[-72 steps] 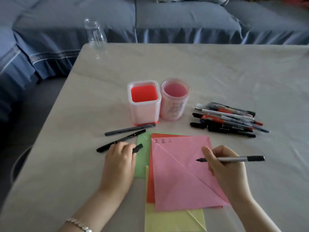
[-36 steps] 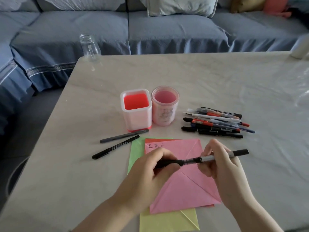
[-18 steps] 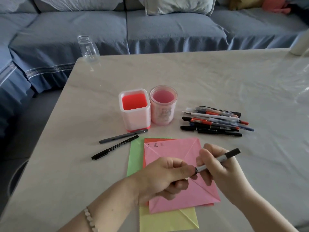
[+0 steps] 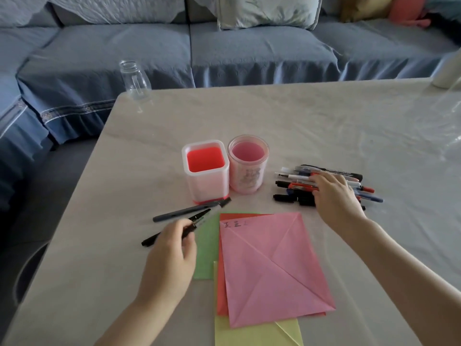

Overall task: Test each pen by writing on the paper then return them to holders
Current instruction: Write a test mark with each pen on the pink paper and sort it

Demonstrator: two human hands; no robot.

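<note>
Both holders sit side by side mid-worktop (image 4: pixel 274 116): the square holder (image 4: pixel 205 171) shows just its red floor inside, the round holder (image 4: pixel 248 166) just pink. Left hand (image 4: pixel 172 255) has its grip pinched on a black pen (image 4: pixel 199 219), long axis diagonal, far end aimed up-right at the square one (a grey pen (image 4: pixel 174 214) lies just beyond, same slant). Right hand (image 4: pixel 334 193) rests flat-fingered, grip loose, on the pen pile (image 4: pixel 291 186), which runs left-right.

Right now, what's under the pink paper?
Edges of a red sheet, a green sheet and a yellow sheet stick out from under the pink paper. Their covered parts are hidden.
</note>
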